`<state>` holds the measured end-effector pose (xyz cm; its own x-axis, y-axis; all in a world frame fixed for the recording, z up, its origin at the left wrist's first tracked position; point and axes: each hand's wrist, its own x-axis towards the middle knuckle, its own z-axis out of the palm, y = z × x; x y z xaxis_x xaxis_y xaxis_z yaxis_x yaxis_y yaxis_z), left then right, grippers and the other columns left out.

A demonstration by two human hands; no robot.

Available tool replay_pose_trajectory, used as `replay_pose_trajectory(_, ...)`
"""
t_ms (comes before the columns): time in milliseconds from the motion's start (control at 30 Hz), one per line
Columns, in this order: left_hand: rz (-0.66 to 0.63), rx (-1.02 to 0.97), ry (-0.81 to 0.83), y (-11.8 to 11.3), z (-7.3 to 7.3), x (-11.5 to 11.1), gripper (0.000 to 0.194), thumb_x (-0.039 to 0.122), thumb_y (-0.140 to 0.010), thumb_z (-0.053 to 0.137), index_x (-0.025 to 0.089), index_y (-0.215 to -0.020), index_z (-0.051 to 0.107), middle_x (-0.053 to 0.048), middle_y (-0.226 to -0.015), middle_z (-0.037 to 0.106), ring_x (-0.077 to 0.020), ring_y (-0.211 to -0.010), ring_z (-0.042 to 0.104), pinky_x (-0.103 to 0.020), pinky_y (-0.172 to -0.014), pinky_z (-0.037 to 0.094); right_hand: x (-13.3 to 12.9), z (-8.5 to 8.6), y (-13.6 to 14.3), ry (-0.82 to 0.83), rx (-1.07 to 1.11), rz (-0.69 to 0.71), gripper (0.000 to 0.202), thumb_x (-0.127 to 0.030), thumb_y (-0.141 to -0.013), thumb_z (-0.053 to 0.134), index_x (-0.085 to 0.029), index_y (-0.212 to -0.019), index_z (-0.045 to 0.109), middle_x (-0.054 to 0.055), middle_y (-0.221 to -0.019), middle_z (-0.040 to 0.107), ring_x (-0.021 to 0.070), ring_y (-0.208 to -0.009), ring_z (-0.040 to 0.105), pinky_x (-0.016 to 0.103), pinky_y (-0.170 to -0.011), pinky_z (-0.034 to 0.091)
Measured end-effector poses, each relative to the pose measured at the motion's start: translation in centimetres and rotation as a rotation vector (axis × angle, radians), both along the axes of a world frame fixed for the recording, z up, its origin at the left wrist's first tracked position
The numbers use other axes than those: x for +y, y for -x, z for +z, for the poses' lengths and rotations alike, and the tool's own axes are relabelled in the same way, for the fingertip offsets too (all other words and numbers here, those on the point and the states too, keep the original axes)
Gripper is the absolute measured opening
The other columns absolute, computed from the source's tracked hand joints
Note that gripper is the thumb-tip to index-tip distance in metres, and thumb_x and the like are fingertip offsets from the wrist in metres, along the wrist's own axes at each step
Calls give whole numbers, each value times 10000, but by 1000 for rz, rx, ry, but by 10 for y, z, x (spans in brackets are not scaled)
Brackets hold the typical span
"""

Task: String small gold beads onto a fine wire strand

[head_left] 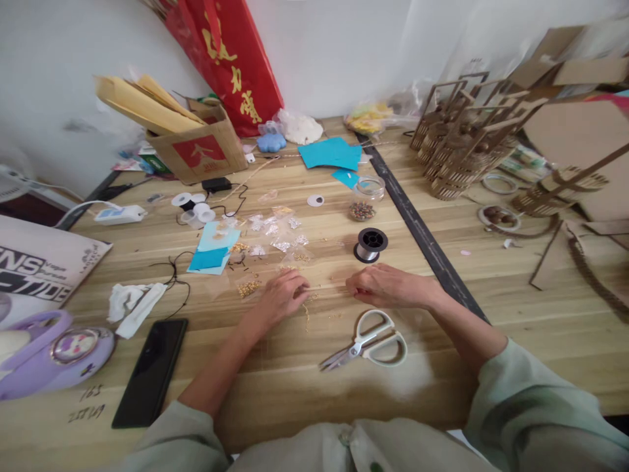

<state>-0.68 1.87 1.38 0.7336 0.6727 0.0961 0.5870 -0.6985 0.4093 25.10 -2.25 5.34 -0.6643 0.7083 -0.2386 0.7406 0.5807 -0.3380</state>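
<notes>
My left hand (pixel 284 294) is curled closed just above the table, its fingertips bent down. What lies in its fingers is hidden. Beside those fingertips, a thin gold beaded strand (pixel 307 313) trails toward me on the wood. Across a small gap, my right hand (pixel 381 285) is closed with the fingers tucked under. Anything inside it is too small or hidden to name. Below the right hand lie white-handled scissors (pixel 362 344), blades pointing left. A black spool of fine wire (pixel 370 245) stands just beyond that hand. Left of my left hand sits a pile of gold beads (pixel 249 286).
Small bags of metal findings (pixel 280 239), blue cards (pixel 210 257) and a jar of colored beads (pixel 363 208) lie farther back. A phone (pixel 150 373) rests at left. Wooden lanterns (pixel 457 151) stand back right. A dark strip (pixel 422 226) crosses the table.
</notes>
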Motion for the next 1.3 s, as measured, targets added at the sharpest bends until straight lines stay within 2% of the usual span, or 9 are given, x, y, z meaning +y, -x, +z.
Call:
replay_pose_trajectory(133, -57, 41, 27, -2, -3, -4, 121, 281, -826, 592, 164, -851, 613, -48, -874, 613, -188, -886, 550, -301, -787, 436, 0, 0, 1, -1, -1, -6, 142, -165, -869, 439, -156, -822, 572, 52, -773, 619, 159, -763, 572, 260, -652, 306)
replay_pose_trajectory(433, -94, -11, -19, -4, -13, -6, 124, 241, -877, 516, 162, -883, 613, -54, -871, 598, -184, -891, 534, -314, -822, 428, -1, -6, -3, -30, 18, 0, 136, -178, -878, 440, -156, -864, 573, 49, -790, 612, 148, -749, 565, 253, -655, 308)
replay_pose_trajectory(700, -70, 2, -12, -3, -10, -6, 113, 185, -875, 501, 159, -870, 611, -50, -867, 597, -178, -868, 532, -300, -774, 434, -1, 12, 0, -41, 93, -33, 158, -174, -891, 410, -174, -791, 533, 29, -762, 615, 123, -670, 541, 240, -607, 277)
replay_pose_trajectory(1300, -51, -24, -30, 2, -13, -3, 135, 183, -878, 492, 154, -821, 612, -54, -837, 603, -172, -846, 526, -300, -779, 435, 1, 9, 0, 36, 41, -4, 163, -158, -871, 425, -166, -755, 539, 33, -727, 605, 135, -684, 545, 245, -627, 293)
